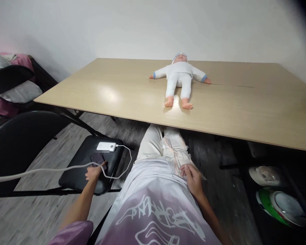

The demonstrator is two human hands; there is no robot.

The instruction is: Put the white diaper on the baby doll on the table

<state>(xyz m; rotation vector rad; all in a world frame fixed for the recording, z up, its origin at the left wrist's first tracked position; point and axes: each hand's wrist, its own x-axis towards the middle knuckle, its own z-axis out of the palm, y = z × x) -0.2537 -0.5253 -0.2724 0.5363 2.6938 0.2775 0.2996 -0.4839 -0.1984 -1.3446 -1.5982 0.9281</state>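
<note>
At the far left, pale bundles (22,92) lie heaped by a black chair frame, well apart from the hands. Nearer stands a chair (22,143) whose seat (78,153) serves as a side shelf; the power bank (105,146) lies flat there, probably so its cable (40,172) can reach. The left hand (94,173) is at a dark card (97,158) on that seat, one finger stretched over it and the others curled; whether it pinches the card, I cannot tell. The cable runs right across this hand and could snag it. In the middle, the wrapped pack (177,149) lies on the person's lap, seemingly kept there for easy reach, and the right hand (192,178) rests on its near end, fingers loosely bent; a firm grip does not show. Beyond, the doll (180,75) lies face up on the tabletop (232,112), arms spread, feet toward the person, which likely keeps it steady; the near edge stands between it and the lap. At right, a bowl (255,177) and green basin (266,207) sit low, in shadow.
</note>
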